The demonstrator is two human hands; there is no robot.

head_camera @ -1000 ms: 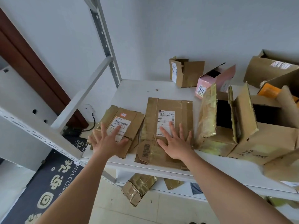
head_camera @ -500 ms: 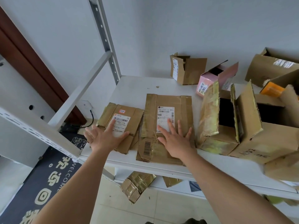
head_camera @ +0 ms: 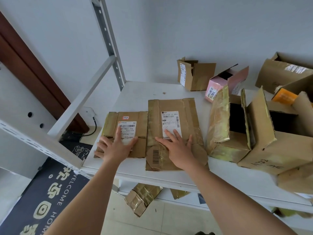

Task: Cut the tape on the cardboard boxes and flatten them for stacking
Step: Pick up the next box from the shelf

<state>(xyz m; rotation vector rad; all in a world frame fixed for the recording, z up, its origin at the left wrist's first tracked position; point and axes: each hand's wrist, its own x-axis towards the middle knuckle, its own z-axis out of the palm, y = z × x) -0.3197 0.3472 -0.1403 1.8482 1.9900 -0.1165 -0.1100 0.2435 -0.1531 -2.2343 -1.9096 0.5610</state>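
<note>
So the white shelf [head_camera: 140, 92] is carrying everything here, and I'm placing the rest off the bigger flattened box [head_camera: 172, 119] lying in the middle of it, label side up. Just right of that one, two big opened boxes are standing up: the far one [head_camera: 277, 150] with handwriting on its front, and the tape-shiny one [head_camera: 225, 133] with its flap sticking up, almost touching the flattened box's right edge. Behind it, against the wall, a smaller open brown box [head_camera: 196, 75] is sitting, and a pink box [head_camera: 218, 85] is lying tipped over to the right of that. More brown boxes are piling up at the far right, cut off by the frame.

Touching its left edge, the smaller flattened box [head_camera: 128, 117] is lying flat too, label up, near the shelf's left side.

Hands: the right hand [head_camera: 179, 150] is lying palm-down on the near half of the bigger flattened box, grip spread wide, fingertips reaching the label. The left hand [head_camera: 116, 146] is pressing flat on the smaller one, grip also spread, thumb out to the right.

Below the shelf's front edge, a crumpled taped box [head_camera: 142, 199] is poking out from the lower level, and a dark welcome mat [head_camera: 42, 200] is lying on the floor off to the left.
</note>
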